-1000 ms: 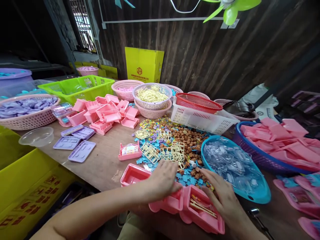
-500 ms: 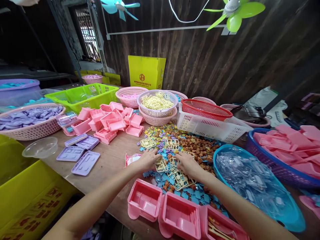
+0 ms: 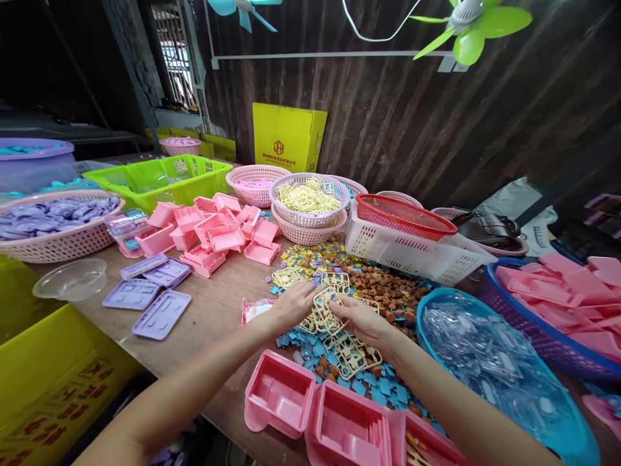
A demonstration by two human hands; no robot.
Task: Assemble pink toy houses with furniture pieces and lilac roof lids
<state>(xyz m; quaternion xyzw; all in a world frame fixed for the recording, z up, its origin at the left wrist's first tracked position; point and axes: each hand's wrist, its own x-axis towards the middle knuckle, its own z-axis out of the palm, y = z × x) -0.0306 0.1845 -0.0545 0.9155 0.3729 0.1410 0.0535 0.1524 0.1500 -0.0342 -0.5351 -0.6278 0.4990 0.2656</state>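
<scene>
Between my hands is a cream plastic sprue frame [image 3: 326, 313] with small parts on it, raised above the pile. My right hand [image 3: 365, 320] pinches its right edge between thumb and fingers. My left hand [image 3: 295, 304] has its fingers together at the frame's upper left edge; the thumb is hidden. More cream sprue frames [image 3: 353, 355] lie below on flat blue pieces [image 3: 385, 383]. Beyond are brown pieces [image 3: 388, 282] and small yellow pieces [image 3: 310, 256]. Nearest me stand joined pink plastic boxes [image 3: 350, 417], with yellow sticks in the right one.
Pink trays [image 3: 220, 233] and flat purple panels [image 3: 162, 314] lie to the left. A basket of cream frames [image 3: 310, 196] stands behind. At right are a blue tub of clear parts [image 3: 485, 349] and a basket of pink parts [image 3: 567, 285]. A yellow carton [image 3: 63, 382] stands front left.
My hands have come closer together. A cream sprue frame has been lifted from the pile and is now held between them. The view has shifted slightly.
</scene>
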